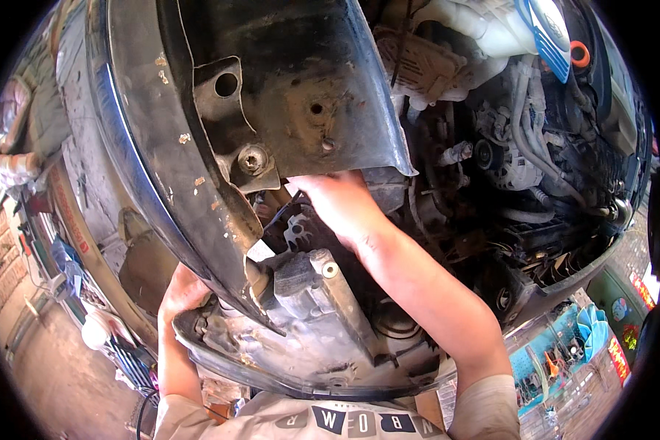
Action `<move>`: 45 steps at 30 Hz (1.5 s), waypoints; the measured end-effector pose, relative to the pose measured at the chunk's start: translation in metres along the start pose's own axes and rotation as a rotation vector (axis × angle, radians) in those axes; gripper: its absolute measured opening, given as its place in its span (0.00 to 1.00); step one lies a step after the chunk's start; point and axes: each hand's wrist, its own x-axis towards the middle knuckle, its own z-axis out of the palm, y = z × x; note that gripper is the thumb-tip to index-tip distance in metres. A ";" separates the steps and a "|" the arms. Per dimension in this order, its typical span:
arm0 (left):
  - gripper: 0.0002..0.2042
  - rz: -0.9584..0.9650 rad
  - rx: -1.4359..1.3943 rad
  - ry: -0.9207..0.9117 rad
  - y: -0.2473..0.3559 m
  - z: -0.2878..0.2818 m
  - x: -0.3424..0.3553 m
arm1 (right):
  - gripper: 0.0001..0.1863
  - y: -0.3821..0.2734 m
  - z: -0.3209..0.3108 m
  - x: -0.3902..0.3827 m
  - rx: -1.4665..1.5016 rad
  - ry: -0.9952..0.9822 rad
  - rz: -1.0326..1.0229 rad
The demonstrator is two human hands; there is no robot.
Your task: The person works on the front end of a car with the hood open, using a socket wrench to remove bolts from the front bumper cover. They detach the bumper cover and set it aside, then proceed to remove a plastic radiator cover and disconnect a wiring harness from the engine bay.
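My right hand reaches into the gap beneath the black inner fender panel, and its fingers are hidden behind the panel's lower edge. A thin dark cable runs down beside it, next to a pale toothed bracket. At the outer side, my left hand rests by the lower end of the black fender, its fingertips out of sight behind the edge. Between my arms sits a dusty headlight housing at the front corner of the car.
The engine bay lies to the right, with an alternator, hoses and a white plastic reservoir. A bolt sits on the fender flange. At the lower right stands a turquoise tray of tools. Clutter and a floor are at left.
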 end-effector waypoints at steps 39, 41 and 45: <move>0.22 0.283 0.618 -0.021 0.116 0.131 0.054 | 0.09 -0.001 0.000 -0.047 0.452 -0.239 -0.323; 0.23 0.262 0.606 -0.005 0.113 0.131 0.055 | 0.10 0.000 0.000 -0.046 0.454 -0.246 -0.339; 0.21 0.325 0.527 0.065 0.110 0.132 0.057 | 0.10 -0.002 0.004 -0.051 0.420 -0.174 -0.338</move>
